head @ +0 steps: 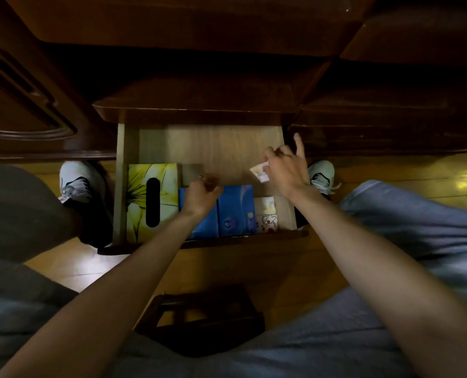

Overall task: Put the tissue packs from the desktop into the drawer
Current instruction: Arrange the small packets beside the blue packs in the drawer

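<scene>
The open wooden drawer (pixel 213 143) holds a yellow flowered tissue box (pixel 142 197) at its left, two blue tissue packs (pixel 236 211) side by side in the middle and a small white cartoon-print pack (pixel 266 214) at the front right. My right hand (pixel 284 167) hovers over the drawer's right side, pinching a small pale tissue pack (pixel 258 173) with the little finger raised. Above the blue packs, my left hand (pixel 201 192) is curled into a loose fist with nothing visible in it; it hides part of the left blue pack.
The dark wooden desk (pixel 199 50) overhangs the drawer's back. Two white shoes (pixel 74 181) stand on the yellow wooden floor on either side of the drawer. A dark wooden stool (pixel 205 317) sits between my knees.
</scene>
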Tool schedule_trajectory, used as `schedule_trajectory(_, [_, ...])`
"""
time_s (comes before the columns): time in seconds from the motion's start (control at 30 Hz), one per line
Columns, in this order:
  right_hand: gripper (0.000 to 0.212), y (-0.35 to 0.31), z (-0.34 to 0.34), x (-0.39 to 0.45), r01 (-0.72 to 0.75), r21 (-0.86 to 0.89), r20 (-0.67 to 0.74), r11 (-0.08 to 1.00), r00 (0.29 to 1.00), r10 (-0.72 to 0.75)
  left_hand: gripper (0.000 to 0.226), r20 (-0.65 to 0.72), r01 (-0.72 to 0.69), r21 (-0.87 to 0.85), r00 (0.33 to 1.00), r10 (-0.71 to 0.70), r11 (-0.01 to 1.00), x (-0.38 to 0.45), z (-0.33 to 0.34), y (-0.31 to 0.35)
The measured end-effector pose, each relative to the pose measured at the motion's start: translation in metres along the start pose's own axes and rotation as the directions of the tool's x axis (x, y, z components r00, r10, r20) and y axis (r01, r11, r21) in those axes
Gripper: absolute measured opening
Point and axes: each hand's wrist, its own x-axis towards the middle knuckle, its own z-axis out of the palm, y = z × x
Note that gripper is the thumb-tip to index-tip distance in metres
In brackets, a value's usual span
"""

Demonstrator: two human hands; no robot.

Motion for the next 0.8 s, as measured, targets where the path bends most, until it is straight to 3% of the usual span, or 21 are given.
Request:
schedule_trajectory(0.1, [0.056,-0.006,0.013,0.009,0.046,-0.092,0.126,0.995,0.991,-0.035,0.026,0.084,-0.043,0.162,0.996,0.03,0.986,-0.005,0.002,-0.012])
schedule_trajectory(0.3, [0.054,-0.014,0.028,0.026,0.063,-0.205,0.301,0.977,0.954,0.001,0.032,0.136,-0.131,0.24,0.986,0.101,0.962,-0.013,0.001,-0.02])
schedule_trajectory(0.4, [0.041,-0.012,0.03,0.022,0.119,-0.292,0.324,0.949,0.946,-0.019,0.038,0.184,-0.214,0.351,0.97,0.157,0.912,-0.017,-0.004,-0.021])
schedule_trajectory(0.47, [0.044,-0.015,0.03,0.019,0.161,-0.327,0.302,0.931,0.951,-0.059,0.044,0.253,-0.311,0.46,0.944,0.212,0.832,-0.021,-0.008,-0.022])
schedule_trajectory(0.63, [0.03,-0.026,0.036,0.016,0.249,-0.292,0.339,0.923,0.93,-0.144,0.055,0.384,-0.446,0.587,0.888,0.252,0.676,-0.026,-0.008,-0.023])
schedule_trajectory(0.8, [0.028,-0.026,0.031,0.012,0.273,-0.216,0.426,0.937,0.89,-0.161,0.051,0.371,-0.44,0.566,0.891,0.261,0.697,-0.023,-0.01,-0.022])
